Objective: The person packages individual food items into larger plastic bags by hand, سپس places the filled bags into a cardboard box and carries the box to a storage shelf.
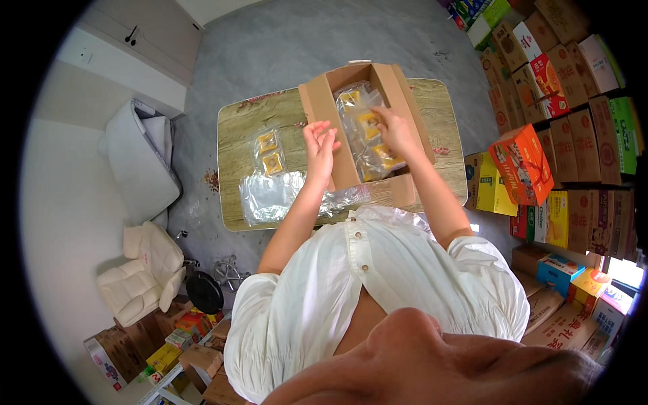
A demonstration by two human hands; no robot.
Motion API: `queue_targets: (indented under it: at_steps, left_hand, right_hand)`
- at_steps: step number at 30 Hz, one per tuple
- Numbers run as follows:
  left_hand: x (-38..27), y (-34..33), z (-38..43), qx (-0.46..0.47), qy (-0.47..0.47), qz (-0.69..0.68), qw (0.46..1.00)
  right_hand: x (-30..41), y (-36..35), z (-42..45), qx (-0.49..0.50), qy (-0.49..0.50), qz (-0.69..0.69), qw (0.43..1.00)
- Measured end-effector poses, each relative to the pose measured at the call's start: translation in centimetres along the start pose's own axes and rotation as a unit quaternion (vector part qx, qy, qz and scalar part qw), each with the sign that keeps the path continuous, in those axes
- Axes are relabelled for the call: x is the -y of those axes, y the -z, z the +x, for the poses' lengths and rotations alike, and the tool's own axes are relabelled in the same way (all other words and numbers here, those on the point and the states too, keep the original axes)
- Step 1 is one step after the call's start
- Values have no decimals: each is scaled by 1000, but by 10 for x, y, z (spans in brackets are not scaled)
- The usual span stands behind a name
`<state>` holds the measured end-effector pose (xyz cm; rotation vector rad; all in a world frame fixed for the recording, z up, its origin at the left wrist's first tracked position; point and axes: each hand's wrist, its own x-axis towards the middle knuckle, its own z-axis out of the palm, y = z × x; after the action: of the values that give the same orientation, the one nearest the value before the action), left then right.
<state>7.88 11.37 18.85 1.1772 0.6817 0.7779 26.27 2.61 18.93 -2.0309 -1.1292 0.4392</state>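
An open cardboard box [417, 129] stands on the table with its flaps spread. Inside it lie several clear plastic bags holding small yellow packets [390, 156]. My right hand [397, 132] reaches over the box's right side, its thumb and fingertips closed on the edge of a clear bag [368, 125]. Over the left flap [340, 161] is my left hand [320, 149], empty, with its fingers apart and curved. Left of the box, one clear bag with two yellow packets [272, 163] lies flat. A pile of clear plastic bags [268, 198] lies at the near edge, partly behind my left forearm.
The wood-patterned table [235, 136] has rounded corners and a light rim. Stacked cartons [562, 147] line the right side, with an orange gift box [524, 164] near the table. A cream chair [142, 273] and a folded mattress [136, 162] are at the left.
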Motion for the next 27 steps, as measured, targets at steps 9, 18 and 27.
queue_targets:
  at_steps: [9,18,27]
  left_hand:
    - [12,2,0,67,17,17,997]
    - [20,25,9,14,40,17,999]
    - [61,135,38,-214,56,89,971]
  right_hand:
    - [-60,-59,8,182,-59,-108,976]
    - [-7,-47,9,336,-45,-408,848]
    - [-25,-65,5,446,59,-460,765]
